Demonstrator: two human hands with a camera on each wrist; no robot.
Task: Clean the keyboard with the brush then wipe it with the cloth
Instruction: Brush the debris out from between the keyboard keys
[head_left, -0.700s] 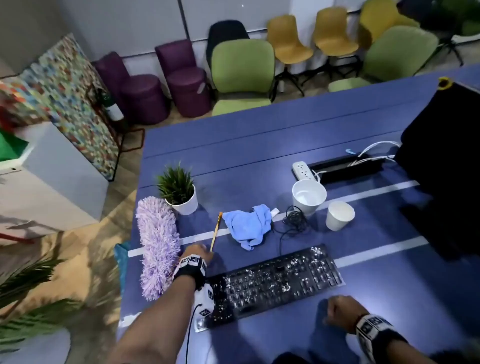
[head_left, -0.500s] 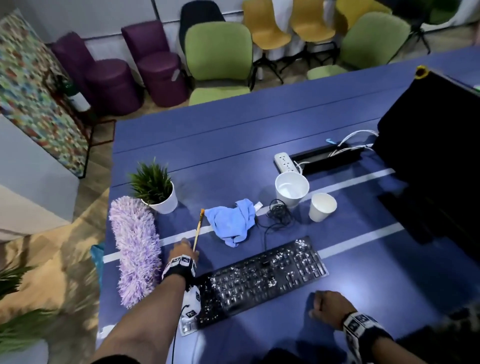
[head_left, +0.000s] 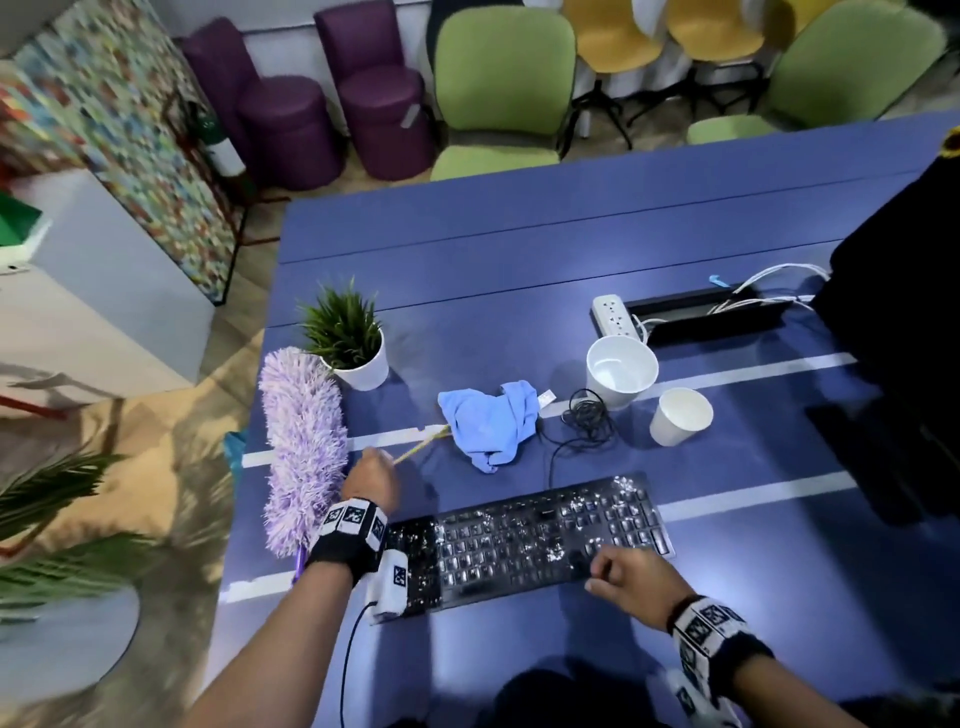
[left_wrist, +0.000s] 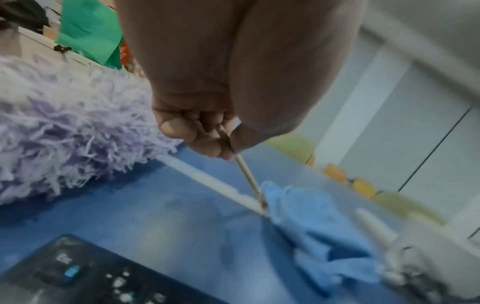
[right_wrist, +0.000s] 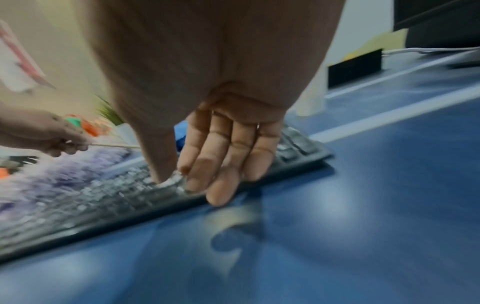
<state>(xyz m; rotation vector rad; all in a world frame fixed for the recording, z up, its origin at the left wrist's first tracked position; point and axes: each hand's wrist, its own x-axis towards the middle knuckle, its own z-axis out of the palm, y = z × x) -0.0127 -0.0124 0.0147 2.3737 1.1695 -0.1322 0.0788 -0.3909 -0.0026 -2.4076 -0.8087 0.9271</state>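
A black keyboard (head_left: 540, 540) speckled with white crumbs lies on the blue table (head_left: 519, 249) in front of me. My left hand (head_left: 370, 475) pinches the end of a thin wooden brush (head_left: 420, 445); in the left wrist view the brush (left_wrist: 249, 179) slants down from my left hand (left_wrist: 207, 135) to the blue cloth (left_wrist: 311, 226). The crumpled blue cloth (head_left: 491, 423) lies behind the keyboard. My right hand (head_left: 631, 579) rests at the keyboard's near edge, towards its right end. In the right wrist view the right hand (right_wrist: 205, 172) has straight fingers (right_wrist: 221, 168) touching the keyboard (right_wrist: 103, 197).
A purple fluffy duster (head_left: 301, 441) lies left of the keyboard, beside a small potted plant (head_left: 348, 338). Two white cups (head_left: 621, 370) (head_left: 678, 415), a tangled black cable (head_left: 587, 415) and a power strip (head_left: 613, 314) sit behind. A dark monitor (head_left: 893, 338) stands at right.
My left hand has taken hold of the brush and swung its far end toward the cloth. My right hand has moved from the table onto the keyboard's near edge.
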